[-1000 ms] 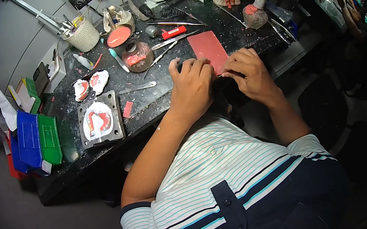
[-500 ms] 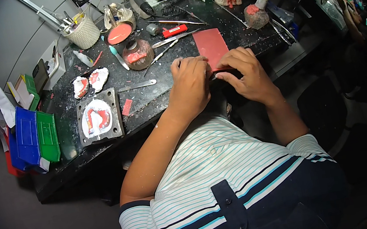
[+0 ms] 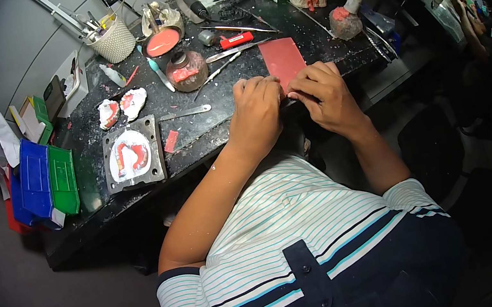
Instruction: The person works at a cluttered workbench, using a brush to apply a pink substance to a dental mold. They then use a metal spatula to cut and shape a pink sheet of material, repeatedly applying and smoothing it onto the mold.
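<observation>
We see both hands working at the near edge of a flat pink wax sheet (image 3: 282, 56), which reaches away from us over the front part of the black surface (image 3: 207, 135); whether it lies fully flat we cannot tell. The left hand (image 3: 254, 106) is closed, fingers curled down, its thumb side pinching the sheet's near left corner. The right hand (image 3: 329, 97) is bent inward, thumb and fingers drawn together on the near right part of the edge, the two hands almost touching.

To the left we find a metal flask half (image 3: 152, 130) filled with white plaster bearing a red horseshoe band, and just beside it a small pink strip (image 3: 171, 141) and a metal spatula (image 3: 187, 112). Beyond the left hand stand a round spirit lamp (image 3: 189, 79) and, farther back, a pan of pink wax (image 3: 163, 42). A red lighter (image 3: 237, 40) lies near a knife (image 3: 232, 51).
</observation>
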A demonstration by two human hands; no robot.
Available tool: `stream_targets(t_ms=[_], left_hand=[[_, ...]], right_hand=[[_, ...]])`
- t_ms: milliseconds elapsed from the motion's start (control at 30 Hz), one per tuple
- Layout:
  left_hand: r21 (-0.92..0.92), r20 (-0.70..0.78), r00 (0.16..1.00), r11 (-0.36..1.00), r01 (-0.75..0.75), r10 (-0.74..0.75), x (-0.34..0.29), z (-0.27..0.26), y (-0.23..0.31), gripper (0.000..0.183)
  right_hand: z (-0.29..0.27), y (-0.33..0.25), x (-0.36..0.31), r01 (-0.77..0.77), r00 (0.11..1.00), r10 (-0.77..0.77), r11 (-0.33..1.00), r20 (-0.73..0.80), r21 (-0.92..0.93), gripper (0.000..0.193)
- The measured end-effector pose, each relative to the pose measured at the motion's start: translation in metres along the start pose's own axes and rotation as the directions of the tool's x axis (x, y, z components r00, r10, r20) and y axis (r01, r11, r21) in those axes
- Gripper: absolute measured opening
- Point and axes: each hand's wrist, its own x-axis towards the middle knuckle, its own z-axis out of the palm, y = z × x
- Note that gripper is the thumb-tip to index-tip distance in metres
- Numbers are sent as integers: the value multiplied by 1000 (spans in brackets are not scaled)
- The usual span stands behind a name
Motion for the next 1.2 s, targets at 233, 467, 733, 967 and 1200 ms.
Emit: stream_targets(t_ms=[233, 467, 733, 967, 1200], left_hand=[[-17, -15, 1000, 1000, 12, -12, 0, 1, -1, 33], [-27, -31, 999, 999, 16, -17, 0, 1, -1, 31], [-91, -20, 997, 994, 67, -69, 5, -8, 5, 20], [15, -12, 998, 998, 65, -65, 9, -6, 6, 21], [43, 43, 996, 996, 76, -77, 8, -5, 6, 20]], right_hand=[[3, 4, 1, 11, 998, -11, 1000, -60, 8, 10], [1, 6, 2, 59, 998, -60, 998, -32, -22, 11], [-5, 14, -4, 11, 1000, -10, 1000, -22, 15, 9], [-9, 12, -1, 7, 999, -8, 1000, 46, 16, 9], [-13, 14, -3, -26, 997, 29, 999, 71, -36, 11]])
